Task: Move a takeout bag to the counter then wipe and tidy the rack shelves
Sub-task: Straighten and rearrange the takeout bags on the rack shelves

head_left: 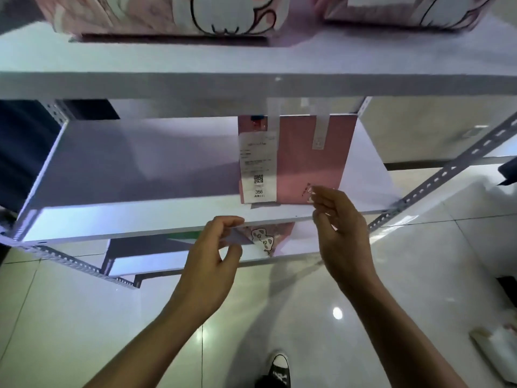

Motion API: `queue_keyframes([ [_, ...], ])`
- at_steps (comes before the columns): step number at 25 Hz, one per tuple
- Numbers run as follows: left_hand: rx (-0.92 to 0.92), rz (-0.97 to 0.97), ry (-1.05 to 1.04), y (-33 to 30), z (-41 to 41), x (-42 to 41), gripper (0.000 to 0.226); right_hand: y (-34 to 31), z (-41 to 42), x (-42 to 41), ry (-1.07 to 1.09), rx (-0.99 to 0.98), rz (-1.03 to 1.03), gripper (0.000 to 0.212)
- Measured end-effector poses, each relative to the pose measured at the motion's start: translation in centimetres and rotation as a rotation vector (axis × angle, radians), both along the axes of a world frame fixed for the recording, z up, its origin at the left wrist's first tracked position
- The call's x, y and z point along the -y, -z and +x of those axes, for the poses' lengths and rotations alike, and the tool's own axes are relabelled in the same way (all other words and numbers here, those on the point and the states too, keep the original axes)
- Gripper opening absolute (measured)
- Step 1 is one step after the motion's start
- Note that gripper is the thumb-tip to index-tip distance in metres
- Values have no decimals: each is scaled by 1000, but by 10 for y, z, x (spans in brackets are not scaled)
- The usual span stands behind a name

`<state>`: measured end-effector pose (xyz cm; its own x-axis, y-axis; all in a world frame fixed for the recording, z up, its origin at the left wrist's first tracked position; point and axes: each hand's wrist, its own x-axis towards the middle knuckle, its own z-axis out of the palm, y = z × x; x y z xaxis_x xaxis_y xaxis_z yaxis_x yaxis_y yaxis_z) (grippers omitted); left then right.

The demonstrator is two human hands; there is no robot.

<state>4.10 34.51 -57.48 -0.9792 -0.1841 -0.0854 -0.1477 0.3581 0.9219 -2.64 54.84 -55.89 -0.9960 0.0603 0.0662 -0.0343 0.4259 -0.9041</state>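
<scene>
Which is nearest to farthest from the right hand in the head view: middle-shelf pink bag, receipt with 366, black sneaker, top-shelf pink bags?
From the right hand:
1. Pink bag, middle shelf, at the fingertips.
2. Receipt, on that bag's left side.
3. Black sneaker, on the floor below.
4. Top-shelf pink bags, above.

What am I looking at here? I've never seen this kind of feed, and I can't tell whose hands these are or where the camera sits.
There is no machine: one camera worn on a person's head looks forward and down. The left hand and right hand are bare and reach toward a white metal rack. On the middle shelf stands a pink takeout bag with a printed receipt stuck on. The right hand is at the bag's lower corner; whether it grips is unclear. The left hand seems empty. More pink bags sit on the shelf above.
</scene>
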Motion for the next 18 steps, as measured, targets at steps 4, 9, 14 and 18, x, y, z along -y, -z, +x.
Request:
queue_keyframes([
  [4, -59, -1, -54, 65, -43, -8, 39, 60, -41, -11, 35, -117, -21, 34],
  [9, -245, -42, -107, 117, -95, -13, 50, 129, -93, -31, 221, -387, -69, 36],
  [14, -428, 68, -158, 156, -129, -15, 48, 190, -120, -42, 279, -489, -56, 50],
  [18, -532, 87, -127, 173, -139, -24, 54, 206, -132, -49, 243, -533, -86, 49],
])
